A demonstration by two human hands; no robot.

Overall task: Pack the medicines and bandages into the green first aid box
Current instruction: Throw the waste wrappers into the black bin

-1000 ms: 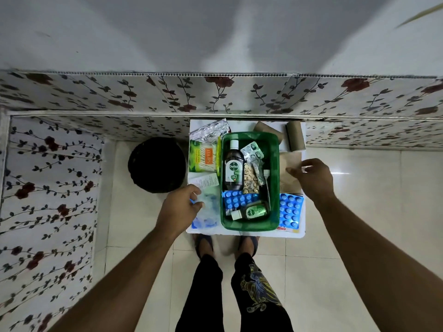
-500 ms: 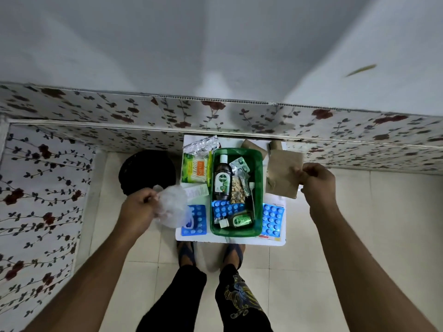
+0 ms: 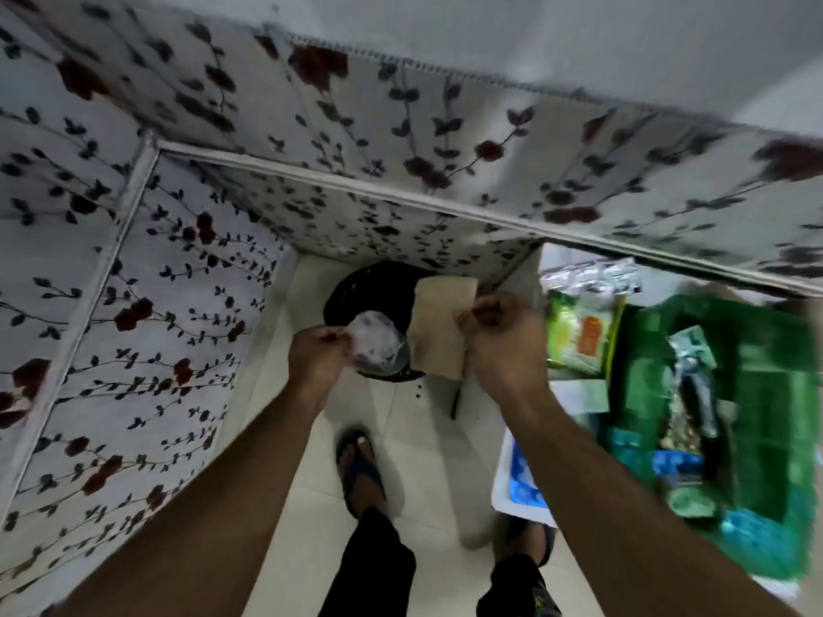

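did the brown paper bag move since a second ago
Yes. The brown paper bag left the white table beside the green first aid box; the right hand now holds it over the black bin, left of the table.

Probably home; floral wall panels, tiled floor

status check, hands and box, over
Left hand grips clear wrapper, right hand grips brown paper, both over black bin. Green box off right, packed. Nothing blocking.
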